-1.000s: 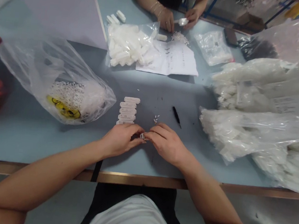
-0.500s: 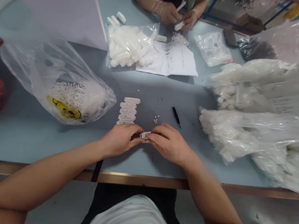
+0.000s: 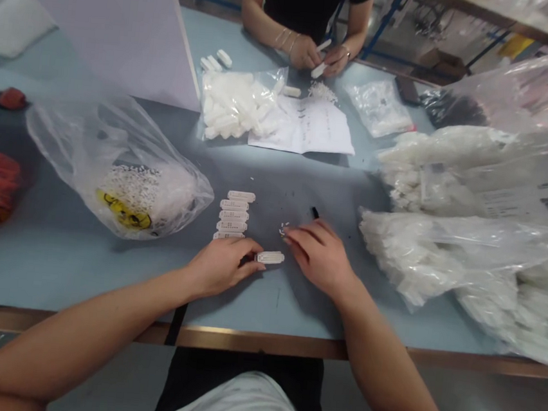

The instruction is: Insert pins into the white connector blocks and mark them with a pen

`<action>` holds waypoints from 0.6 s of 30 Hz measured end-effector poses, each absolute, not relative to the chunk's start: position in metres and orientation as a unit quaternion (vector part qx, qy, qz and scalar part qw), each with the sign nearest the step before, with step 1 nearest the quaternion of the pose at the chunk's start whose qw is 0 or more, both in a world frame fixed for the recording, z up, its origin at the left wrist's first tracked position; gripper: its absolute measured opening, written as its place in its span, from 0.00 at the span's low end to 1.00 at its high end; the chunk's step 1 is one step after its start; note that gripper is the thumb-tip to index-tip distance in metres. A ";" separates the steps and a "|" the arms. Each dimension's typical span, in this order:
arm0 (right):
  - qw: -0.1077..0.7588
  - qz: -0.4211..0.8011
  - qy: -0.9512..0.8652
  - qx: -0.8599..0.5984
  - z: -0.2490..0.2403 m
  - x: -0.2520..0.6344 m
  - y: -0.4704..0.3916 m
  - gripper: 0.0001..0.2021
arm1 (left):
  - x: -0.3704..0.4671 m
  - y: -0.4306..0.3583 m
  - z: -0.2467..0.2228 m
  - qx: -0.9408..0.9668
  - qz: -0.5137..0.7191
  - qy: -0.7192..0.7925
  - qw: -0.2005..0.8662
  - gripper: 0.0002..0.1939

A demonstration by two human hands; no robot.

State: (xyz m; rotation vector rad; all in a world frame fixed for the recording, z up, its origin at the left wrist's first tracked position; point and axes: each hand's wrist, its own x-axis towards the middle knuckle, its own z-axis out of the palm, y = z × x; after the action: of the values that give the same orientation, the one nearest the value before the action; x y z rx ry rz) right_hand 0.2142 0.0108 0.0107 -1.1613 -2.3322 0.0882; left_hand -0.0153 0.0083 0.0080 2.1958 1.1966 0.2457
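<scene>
Between the thumb and fingers of my left hand [image 3: 222, 265] is one end of a white oblong part [image 3: 270, 257], held just above the table. My right hand [image 3: 320, 255] is to its right, fingertips beside a few tiny white pieces [image 3: 282, 228] on the table; whether its fingertips pinch one is too small to tell. Several similar white parts [image 3: 233, 216] lie in a column beyond my left hand, the nearest partly covered by it. A black pen-like tool [image 3: 315, 213] is mostly hidden behind my right hand.
A clear bag of tiny pieces [image 3: 135, 186] lies at left. Large bags of white parts [image 3: 434, 253] fill the right side. Across the table, a person's hands [image 3: 317, 58] hold white parts near a filled bag [image 3: 238, 105] and a paper sheet [image 3: 305, 128].
My right hand has let go of the white part and moved right and away from me, to the tiny pieces. My left hand keeps hold of the part. The view has tilted up slightly.
</scene>
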 end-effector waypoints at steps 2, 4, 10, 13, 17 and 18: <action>0.251 0.020 -0.840 -0.481 0.006 0.219 0.020 0.09 | -0.016 0.008 0.007 0.830 0.097 0.454 0.308 0.13; 0.212 0.012 -0.843 -0.494 0.003 0.220 0.028 0.09 | -0.016 0.008 0.006 0.830 0.098 0.454 0.309 0.13; 0.095 -0.036 -0.860 -0.500 0.000 0.206 0.034 0.09 | -0.016 0.010 0.006 0.829 0.098 0.454 0.311 0.14; 0.075 -0.058 -0.846 -0.525 -0.002 0.204 0.033 0.09 | -0.016 0.010 0.007 0.830 0.098 0.454 0.310 0.14; 0.138 0.011 -0.815 -0.563 0.001 0.211 0.030 0.06 | -0.016 0.010 0.008 0.829 0.100 0.455 0.310 0.14; 0.160 0.041 -0.804 -0.571 0.003 0.212 0.028 0.05 | -0.015 0.010 0.008 0.829 0.100 0.455 0.310 0.14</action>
State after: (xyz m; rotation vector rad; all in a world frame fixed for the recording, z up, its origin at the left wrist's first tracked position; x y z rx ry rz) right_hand 0.2124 0.0276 0.0028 -1.6317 -2.2975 0.1183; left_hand -0.0155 0.0097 0.0084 2.1894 1.2013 0.2653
